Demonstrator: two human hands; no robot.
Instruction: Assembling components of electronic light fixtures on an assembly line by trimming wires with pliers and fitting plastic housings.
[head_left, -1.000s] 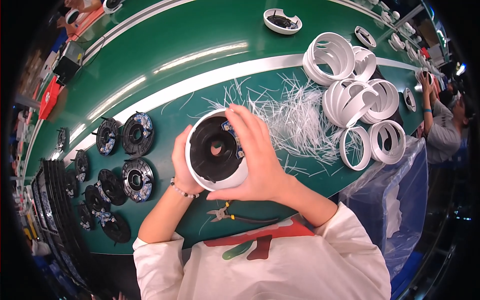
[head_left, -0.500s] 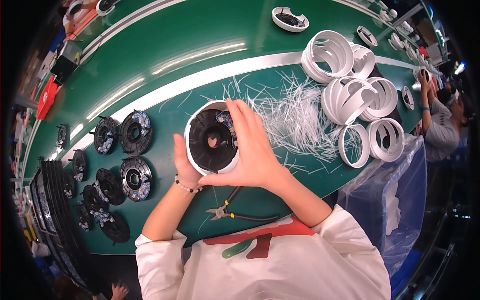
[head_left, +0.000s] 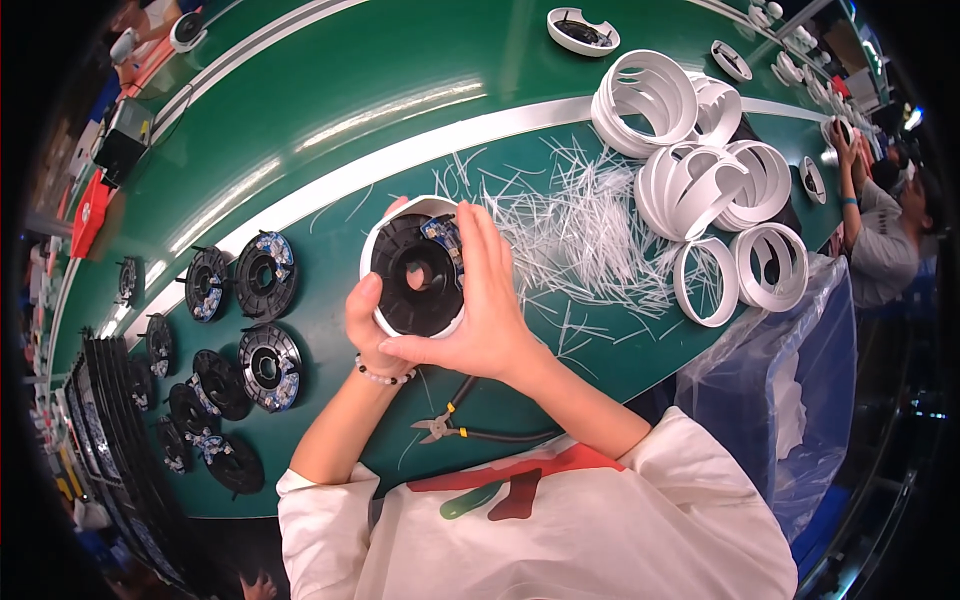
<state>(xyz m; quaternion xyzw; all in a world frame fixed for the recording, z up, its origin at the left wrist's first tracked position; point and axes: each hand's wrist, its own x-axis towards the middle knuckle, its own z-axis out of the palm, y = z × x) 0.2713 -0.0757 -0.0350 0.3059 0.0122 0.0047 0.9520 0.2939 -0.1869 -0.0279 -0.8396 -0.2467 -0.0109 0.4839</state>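
Between my two hands, above the green tabletop, is a white round housing [head_left: 369, 262] with a black disc [head_left: 400, 300] seated inside it. The disc has a central hole and a piece of blue circuit board [head_left: 440, 236] near its upper right edge. My left hand [head_left: 368, 325] wraps the housing's lower left side, its thumb up on the rim and its other fingers mostly hidden behind. My right hand [head_left: 487, 310] grips the right side, fingers over the upper edge and thumb along the bottom. Just below the hands lie side cutters [head_left: 438, 428] with black and yellow handles.
Several black discs with circuit boards [head_left: 268, 368] lie at left, beside a black rack [head_left: 100, 420]. A heap of thin white strips [head_left: 590, 230] spreads right of my hands. Beyond stand white rings [head_left: 640, 110]. A plastic-lined blue bin [head_left: 760, 390] is at the near right; another person [head_left: 890, 240] works farther right.
The housing has shifted slightly left and up in my hands. My left thumb has come over onto the front of its rim, and my left fingertips now show at its top.
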